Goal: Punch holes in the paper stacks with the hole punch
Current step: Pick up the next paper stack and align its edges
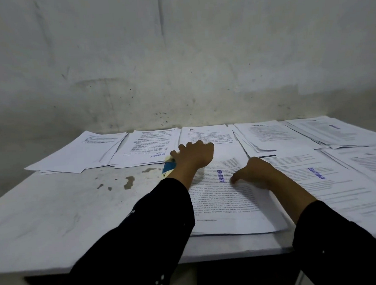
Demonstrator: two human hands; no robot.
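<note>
At bench centre: left hand (194,156) curled over the blue-and-cream hole punch (168,166), gripping it at the far-left edge of the white printed paper stack (230,205) stamped APPROVED. Right hand (252,173) rests on that stack, fingers bent, pinning it. More white paper piles (147,147) line the far edge of the worn white bench (55,212).

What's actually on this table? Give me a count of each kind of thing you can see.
Paper stacks: 7, five along the wall, from to, and two nearer, the stack under the hands and one at
Hole punch: 1
Hands: 2, left hand, right hand
Total: 10
</note>
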